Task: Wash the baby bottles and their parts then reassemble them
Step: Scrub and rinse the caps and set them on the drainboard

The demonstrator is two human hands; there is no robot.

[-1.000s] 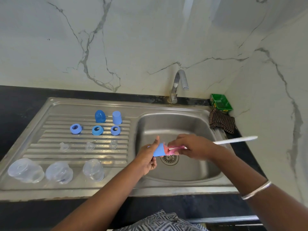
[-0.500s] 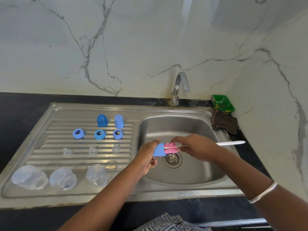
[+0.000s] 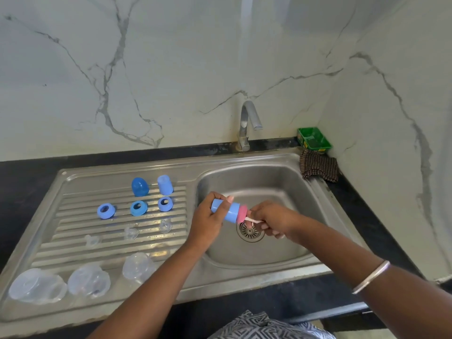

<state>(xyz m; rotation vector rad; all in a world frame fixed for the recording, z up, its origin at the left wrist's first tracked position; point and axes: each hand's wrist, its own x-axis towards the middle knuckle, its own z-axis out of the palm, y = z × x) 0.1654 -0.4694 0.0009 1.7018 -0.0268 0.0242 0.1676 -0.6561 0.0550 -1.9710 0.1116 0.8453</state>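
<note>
Marble walls back a steel sink (image 3: 269,174) with its tap (image 3: 247,123) off. Over the drain (image 3: 250,231), the left hand (image 3: 208,220) grips a blue cap (image 3: 226,210) on its side, open end facing right, likely so any drips fall into the basin. The right hand (image 3: 271,221) pinches the thin handle of a brush whose pink sponge (image 3: 242,214) sits at the cap's mouth. Sorted in rows on the drainboard (image 3: 73,182), probably for later reassembly: two caps (image 3: 151,185), three rings (image 3: 138,207), three clear teats (image 3: 130,233), three bottles (image 3: 89,280).
</note>
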